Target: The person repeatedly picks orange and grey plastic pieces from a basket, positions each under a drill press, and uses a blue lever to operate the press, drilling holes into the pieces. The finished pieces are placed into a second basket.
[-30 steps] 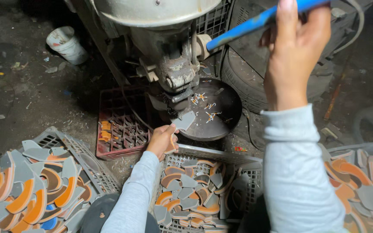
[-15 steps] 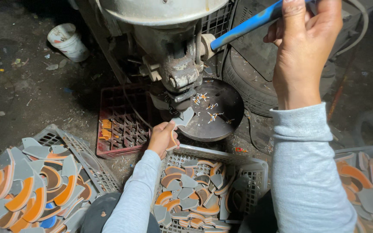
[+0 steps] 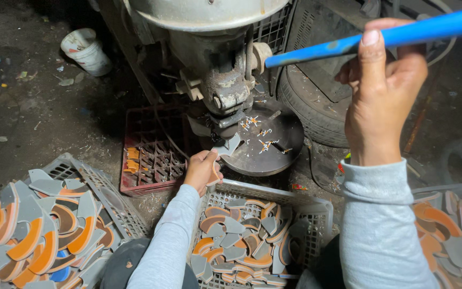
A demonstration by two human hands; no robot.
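- While my right hand [image 3: 383,99] is wrapped tight around the blue lever [image 3: 380,37], thumb up along it, my left hand [image 3: 201,170] pinches a grey-and-orange cut piece [image 3: 225,147] right under the press head [image 3: 225,93].
- Risk, in my judgement: my left fingertips sit just beside the tooling; a pull on the lever before they clear could crush them.
- Risk: the piece is held by one edge only; if it tilts, the cut could land off-line or the piece could slip onto the round plate [image 3: 274,144].
- The piece is flat, curved and matte, grey with an orange band.
- The press head is worn, grimy metal; the plate beneath is dark, littered with small pale and orange offcuts.
- The grey mesh basket [image 3: 316,211] near my left wrist holds like pieces, loosely heaped.
- A second grey basket [image 3: 89,179] lies to the left; a red crate [image 3: 151,155] stands on the dirt floor beyond.
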